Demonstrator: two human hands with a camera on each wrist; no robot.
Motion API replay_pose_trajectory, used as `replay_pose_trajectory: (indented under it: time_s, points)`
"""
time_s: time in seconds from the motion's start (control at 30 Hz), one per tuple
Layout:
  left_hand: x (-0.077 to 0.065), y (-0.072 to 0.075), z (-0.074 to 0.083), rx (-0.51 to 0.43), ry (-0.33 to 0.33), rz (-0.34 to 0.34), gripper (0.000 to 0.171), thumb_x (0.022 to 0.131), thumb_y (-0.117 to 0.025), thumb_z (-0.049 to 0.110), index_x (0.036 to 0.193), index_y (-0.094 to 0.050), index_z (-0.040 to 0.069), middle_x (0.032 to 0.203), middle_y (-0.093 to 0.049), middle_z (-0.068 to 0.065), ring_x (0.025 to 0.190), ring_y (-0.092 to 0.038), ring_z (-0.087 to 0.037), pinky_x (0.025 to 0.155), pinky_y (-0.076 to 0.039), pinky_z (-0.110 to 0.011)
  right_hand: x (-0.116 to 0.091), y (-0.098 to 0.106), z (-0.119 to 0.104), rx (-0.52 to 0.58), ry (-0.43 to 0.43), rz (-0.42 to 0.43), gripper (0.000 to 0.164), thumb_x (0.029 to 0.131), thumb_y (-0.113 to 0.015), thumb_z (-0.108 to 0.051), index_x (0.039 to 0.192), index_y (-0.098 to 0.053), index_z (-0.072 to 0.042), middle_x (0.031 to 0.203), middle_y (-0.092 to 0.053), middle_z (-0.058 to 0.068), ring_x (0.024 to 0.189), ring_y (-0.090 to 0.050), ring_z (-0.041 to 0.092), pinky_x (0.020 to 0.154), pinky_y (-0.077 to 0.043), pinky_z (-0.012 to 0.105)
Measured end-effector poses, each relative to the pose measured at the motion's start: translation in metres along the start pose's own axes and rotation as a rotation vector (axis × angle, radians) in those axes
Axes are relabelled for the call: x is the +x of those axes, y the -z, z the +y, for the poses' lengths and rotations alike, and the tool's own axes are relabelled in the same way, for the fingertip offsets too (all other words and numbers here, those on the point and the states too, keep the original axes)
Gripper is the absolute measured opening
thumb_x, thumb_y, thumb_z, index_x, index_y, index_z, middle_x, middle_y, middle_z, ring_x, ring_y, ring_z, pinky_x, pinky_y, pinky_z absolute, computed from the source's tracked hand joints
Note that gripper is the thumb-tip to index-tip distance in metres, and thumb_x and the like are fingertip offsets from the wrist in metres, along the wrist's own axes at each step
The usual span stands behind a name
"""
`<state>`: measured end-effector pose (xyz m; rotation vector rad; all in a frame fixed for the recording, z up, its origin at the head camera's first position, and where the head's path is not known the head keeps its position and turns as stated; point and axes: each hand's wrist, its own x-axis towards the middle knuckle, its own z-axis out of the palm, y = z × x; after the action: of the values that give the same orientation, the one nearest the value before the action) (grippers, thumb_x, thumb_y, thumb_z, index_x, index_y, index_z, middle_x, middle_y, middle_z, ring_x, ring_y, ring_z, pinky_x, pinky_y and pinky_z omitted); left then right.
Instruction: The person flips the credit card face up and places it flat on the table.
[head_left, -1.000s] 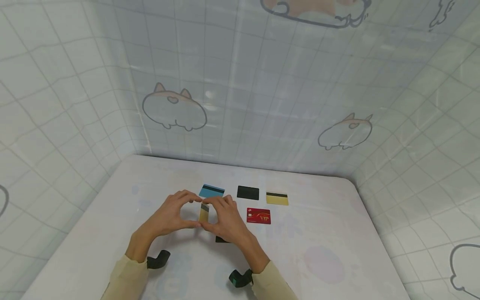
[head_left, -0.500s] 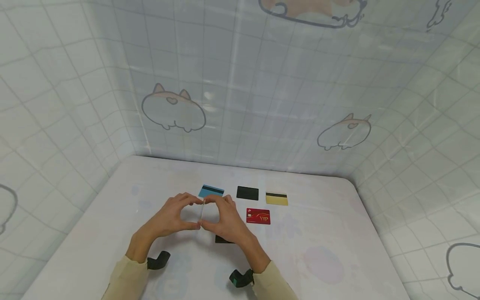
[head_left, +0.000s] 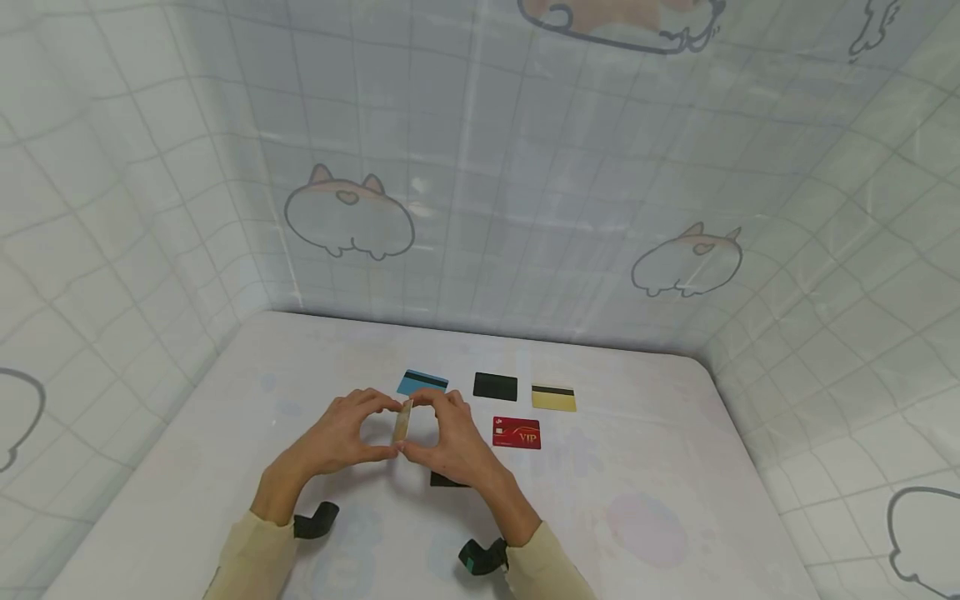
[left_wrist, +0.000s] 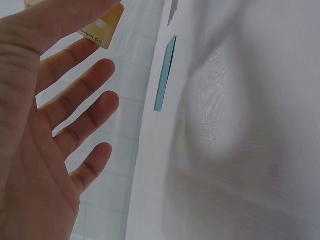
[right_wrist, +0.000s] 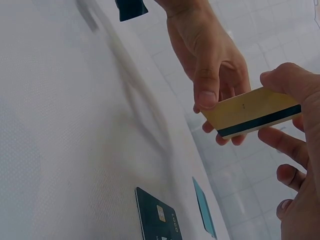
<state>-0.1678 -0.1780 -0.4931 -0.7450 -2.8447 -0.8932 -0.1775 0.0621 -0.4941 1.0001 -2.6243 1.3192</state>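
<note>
Raised over the white table, a gold bank card (head_left: 402, 423) is pinched between the person's two hands. The left hand (head_left: 341, 437) holds one end between thumb and index finger. The opposite end is gripped by the thumb and index finger of the right hand (head_left: 457, 442). From the head the card looks narrow, one face turned steeply away. In the right wrist view the card (right_wrist: 245, 110) shows a dark stripe along its lower edge. The left wrist view gives the card's other face (left_wrist: 102, 32), with printed digits. The left hand's other fingers are spread and touch nothing there.
On the table (head_left: 637, 467) lie a blue card (head_left: 422, 383), a black card (head_left: 495, 387), a yellow striped card (head_left: 553, 398) and a red VIP card (head_left: 516, 433). A dark card (head_left: 447, 480) is partly covered by the right hand. A tile-patterned curtain (head_left: 510, 208) encloses the table.
The gold card has turned between the fingers: first its striped face showed to the head, then only its edge, now a narrow slant of a face without a visible stripe. Both hands stay nearly in place.
</note>
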Motion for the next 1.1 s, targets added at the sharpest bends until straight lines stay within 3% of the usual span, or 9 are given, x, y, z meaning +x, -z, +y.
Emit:
replay_pose_trajectory:
  time_s: [0.3,0.53,0.93,1.1]
  points:
    - [-0.002,-0.001,-0.005,0.022,0.032,0.011,0.057,0.076,-0.087,0.043,0.126,-0.063,0.028,0.123,-0.061,0.008,0.111,-0.056,-0.020,0.094,-0.037,-0.055,-0.003,0.001,0.008,0.006,-0.035,-0.002,0.060,0.086,-0.075,-0.048,0.137,-0.047,-0.031,0.133,-0.055,-0.011,0.121,-0.047,0.028,0.096,-0.042,0.044]
    - [-0.005,0.000,-0.009,0.018,0.025,0.022,0.056,0.076,-0.088,0.039,0.124,-0.063,0.027,0.124,-0.062,0.001,0.111,-0.057,-0.026,0.093,-0.037,-0.054,-0.003,0.001,0.013,-0.086,-0.053,0.005,0.062,0.085,-0.075,-0.048,0.136,-0.047,-0.027,0.132,-0.055,-0.011,0.118,-0.044,0.017,0.099,-0.037,0.044]
    - [-0.007,0.001,-0.017,0.014,0.022,0.060,0.057,0.074,-0.089,0.042,0.123,-0.062,0.029,0.121,-0.060,0.010,0.109,-0.058,-0.025,0.094,-0.035,-0.052,-0.005,0.002,0.016,-0.150,-0.057,0.023,0.062,0.085,-0.074,-0.049,0.137,-0.047,-0.027,0.131,-0.056,-0.009,0.118,-0.042,0.013,0.100,-0.041,0.045]
    - [-0.007,0.003,-0.016,0.017,0.031,0.061,0.056,0.075,-0.089,0.037,0.124,-0.063,0.028,0.120,-0.061,0.011,0.110,-0.058,-0.025,0.096,-0.035,-0.053,-0.005,0.001,0.019,-0.232,-0.060,0.035,0.061,0.085,-0.072,-0.052,0.135,-0.050,-0.026,0.131,-0.057,-0.007,0.116,-0.042,0.014,0.100,-0.041,0.045]
